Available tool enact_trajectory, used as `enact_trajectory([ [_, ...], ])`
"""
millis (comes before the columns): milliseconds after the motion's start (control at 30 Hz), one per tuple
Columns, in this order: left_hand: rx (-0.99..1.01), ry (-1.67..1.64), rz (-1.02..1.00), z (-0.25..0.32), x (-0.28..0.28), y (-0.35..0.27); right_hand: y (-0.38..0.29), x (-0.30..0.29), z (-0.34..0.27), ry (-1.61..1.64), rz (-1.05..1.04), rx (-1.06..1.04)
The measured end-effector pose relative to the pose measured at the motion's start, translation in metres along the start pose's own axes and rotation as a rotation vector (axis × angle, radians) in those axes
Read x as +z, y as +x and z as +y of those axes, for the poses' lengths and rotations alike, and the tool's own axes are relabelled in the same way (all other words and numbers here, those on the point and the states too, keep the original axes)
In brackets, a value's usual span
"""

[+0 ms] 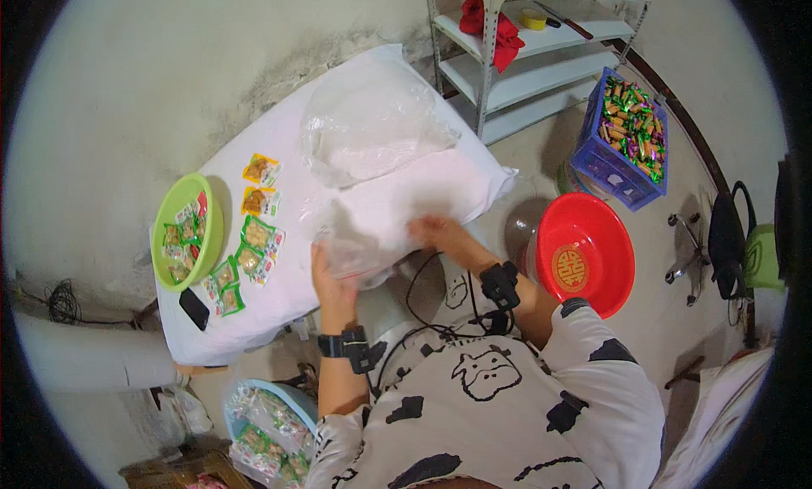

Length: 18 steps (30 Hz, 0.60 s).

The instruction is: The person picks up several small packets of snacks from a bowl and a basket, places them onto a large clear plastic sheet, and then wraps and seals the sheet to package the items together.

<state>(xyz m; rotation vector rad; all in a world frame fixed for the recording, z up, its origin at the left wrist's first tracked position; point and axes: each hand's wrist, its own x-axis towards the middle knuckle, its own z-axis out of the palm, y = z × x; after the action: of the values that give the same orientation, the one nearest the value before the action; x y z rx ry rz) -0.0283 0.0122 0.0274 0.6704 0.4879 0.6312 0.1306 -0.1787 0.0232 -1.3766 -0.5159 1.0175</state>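
At the near edge of the white-covered table, my left hand grips a clear plastic bag that shows a thin red line near its lower side. My right hand, blurred, is to the right of the bag, over the table's edge; whether it touches anything is unclear. A large clear plastic bag lies flat farther back on the cloth. Left of my hands lie two yellow snack packets and several green-edged snack packets. A light-green plastic basin holds more packets.
A black phone lies at the table's left end. Below it stands a light-blue basin of bagged packets. To the right are a red plastic basin, a blue crate of wrapped sweets and a metal shelf with a knife and yellow tape.
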Motion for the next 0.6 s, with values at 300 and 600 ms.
enact_trajectory([
  [300, 0.204, 0.306, -0.078, 0.064, -0.002, 0.098, 0.130, -0.131, -0.068, -0.349, 0.779, -0.414],
  [600, -0.072, 0.882, -0.448, -0.001, 0.080, 0.136, 0.177, -0.033, -0.084, 0.006, 0.138, -0.074],
])
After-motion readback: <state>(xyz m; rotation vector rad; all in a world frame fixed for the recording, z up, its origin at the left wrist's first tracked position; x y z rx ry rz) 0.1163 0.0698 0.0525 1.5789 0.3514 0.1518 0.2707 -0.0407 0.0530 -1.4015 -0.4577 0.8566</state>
